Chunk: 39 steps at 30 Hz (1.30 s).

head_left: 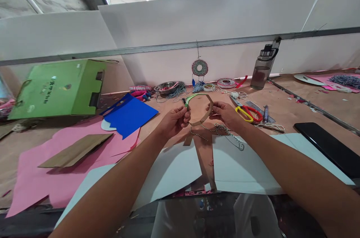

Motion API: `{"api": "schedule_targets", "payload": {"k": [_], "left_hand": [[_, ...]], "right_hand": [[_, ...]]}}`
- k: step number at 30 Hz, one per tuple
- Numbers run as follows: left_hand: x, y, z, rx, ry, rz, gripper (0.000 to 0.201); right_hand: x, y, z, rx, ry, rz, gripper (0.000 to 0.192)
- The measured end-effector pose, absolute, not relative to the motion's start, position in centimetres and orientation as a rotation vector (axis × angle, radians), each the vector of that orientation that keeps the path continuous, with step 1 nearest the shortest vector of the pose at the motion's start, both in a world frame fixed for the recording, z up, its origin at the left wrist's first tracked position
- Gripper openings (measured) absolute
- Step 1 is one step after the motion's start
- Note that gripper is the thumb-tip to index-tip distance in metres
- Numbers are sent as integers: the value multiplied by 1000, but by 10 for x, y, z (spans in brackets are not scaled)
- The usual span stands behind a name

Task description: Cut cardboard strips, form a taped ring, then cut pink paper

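Both hands hold a cardboard strip bent into a ring (203, 100) above the table, its top edge partly covered in green. My left hand (174, 121) pinches the ring's left side, where the green part begins. My right hand (225, 113) grips the right side. A black-and-white twisted cord (222, 133) hangs from my right hand and trails onto the white sheets (247, 166) below. A loose end of the strip (188, 139) points down under the ring.
Red-and-yellow scissors (248, 112) lie right of my hands, a black phone (329, 148) further right. Pink paper (56, 178), a blue sheet (131, 116), brown cardboard (74, 151) and a green box (60, 88) are left. A water bottle (263, 68), a metal bowl (166, 87), a hanging wound ring (199, 67) stand behind.
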State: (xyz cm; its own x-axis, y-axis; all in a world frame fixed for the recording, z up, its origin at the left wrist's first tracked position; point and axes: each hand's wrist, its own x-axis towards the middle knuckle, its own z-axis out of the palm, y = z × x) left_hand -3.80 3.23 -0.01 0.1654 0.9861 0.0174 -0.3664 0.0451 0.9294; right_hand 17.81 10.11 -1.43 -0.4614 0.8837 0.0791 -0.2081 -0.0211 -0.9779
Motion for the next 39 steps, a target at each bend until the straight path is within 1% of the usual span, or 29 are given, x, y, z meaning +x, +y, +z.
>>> {"api": "schedule_targets", "payload": {"k": [2, 4, 6, 7, 9, 11, 12, 15, 19, 25, 31, 39], "left_hand": [[-29, 28, 3, 1160, 922, 1267, 23], [-21, 24, 4, 1350, 1042, 1280, 18], [-14, 22, 3, 1510, 1160, 1264, 14], [-12, 22, 2, 1573, 1223, 1248, 12], [-9, 22, -2, 1694, 1379, 1219, 11], [-9, 23, -5, 1879, 1571, 1146, 13], [-10, 24, -7, 1989, 1668, 1086, 15], [-11, 25, -10, 2295, 1856, 840, 21], [-10, 24, -12, 2505, 1845, 631, 23], [-9, 25, -13, 2503, 1871, 599, 21], [-12, 27, -16, 2481, 1849, 654, 20], [-12, 27, -14, 2448, 1831, 681, 24]], "right_hand": [[176, 101, -16, -839, -1344, 1579, 13], [174, 102, -19, -972, -1294, 1515, 18], [173, 104, -22, -1044, -1297, 1490, 14], [172, 105, -24, -1022, -1320, 1508, 13], [172, 106, -27, -902, -1365, 1581, 25], [171, 106, -29, -822, -1394, 1633, 33], [171, 105, -29, -826, -1407, 1645, 34], [171, 102, -28, -905, -1469, 1670, 28], [171, 100, -27, -932, -1487, 1683, 15], [172, 105, -28, -889, -1411, 1688, 7], [171, 105, -29, -877, -1387, 1715, 7], [171, 100, -25, -869, -1419, 1720, 16]]}}
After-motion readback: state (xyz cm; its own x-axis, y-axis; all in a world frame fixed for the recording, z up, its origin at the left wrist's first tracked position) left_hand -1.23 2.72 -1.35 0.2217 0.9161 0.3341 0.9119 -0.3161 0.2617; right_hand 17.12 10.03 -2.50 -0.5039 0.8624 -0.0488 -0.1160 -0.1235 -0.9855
